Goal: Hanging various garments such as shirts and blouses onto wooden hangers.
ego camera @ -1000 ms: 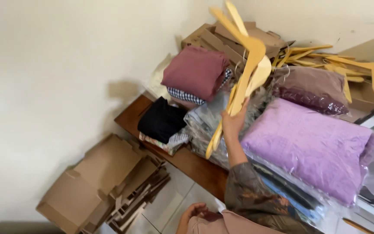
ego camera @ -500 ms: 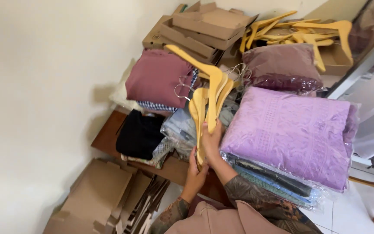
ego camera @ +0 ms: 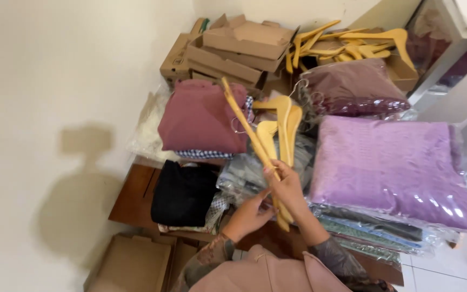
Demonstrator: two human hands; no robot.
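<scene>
My right hand [ego camera: 287, 190] grips a bundle of pale wooden hangers [ego camera: 268, 135] with metal hooks, held over the piled clothes. My left hand [ego camera: 248, 213] touches the lower ends of the same hangers from the left. Under them lies a clear-wrapped grey garment [ego camera: 241, 176]. A folded dusty-red cloth [ego camera: 201, 116] sits to the left and a lilac fabric pack in plastic [ego camera: 390, 165] to the right.
A wooden bench [ego camera: 136, 197] carries a black folded cloth [ego camera: 182, 194] and the stacks. Behind are cardboard boxes [ego camera: 228, 48], a heap of more wooden hangers [ego camera: 347, 46] and a bagged maroon cloth [ego camera: 352, 86]. Flattened cartons [ego camera: 133, 265] lie on the floor by the wall.
The hangers came down from a raised position toward the pile. My left hand rose from below and joined the right on the bundle. The view swung left and downward.
</scene>
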